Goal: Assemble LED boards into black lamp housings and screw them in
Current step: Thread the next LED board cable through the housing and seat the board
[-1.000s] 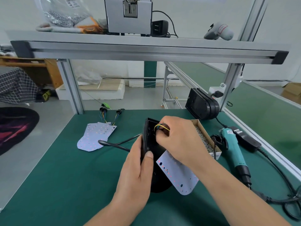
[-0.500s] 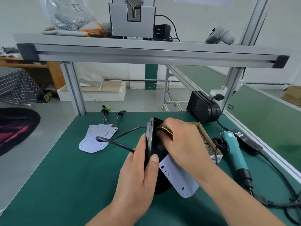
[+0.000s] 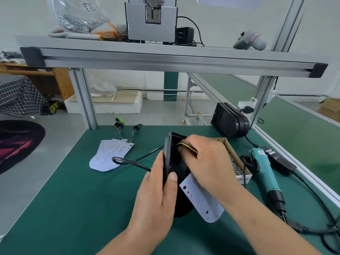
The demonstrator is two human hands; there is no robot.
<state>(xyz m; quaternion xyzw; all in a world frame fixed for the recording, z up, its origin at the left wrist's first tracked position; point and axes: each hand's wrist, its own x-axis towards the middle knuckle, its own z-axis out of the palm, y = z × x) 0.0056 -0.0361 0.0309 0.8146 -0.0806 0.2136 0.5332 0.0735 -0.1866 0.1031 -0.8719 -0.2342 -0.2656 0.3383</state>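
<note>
Left hand [image 3: 156, 196] gripped the black plastic lamp housing [image 3: 167, 153] on edge, long axis running away; right hand [image 3: 206, 159] pinched coloured wires [image 3: 185, 145] inside it, white flat LED board [image 3: 201, 198] hanging below that wrist.

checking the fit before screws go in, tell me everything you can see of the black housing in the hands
The black housing is a matte, plastic-looking shell, square at the far end, rounded near, stood on edge on the green mat, open side facing right. The left hand grips its outer wall, thumb on the rim. The right hand reaches inside, holding coloured wires. The LED board sticks out below, unseated.
</note>
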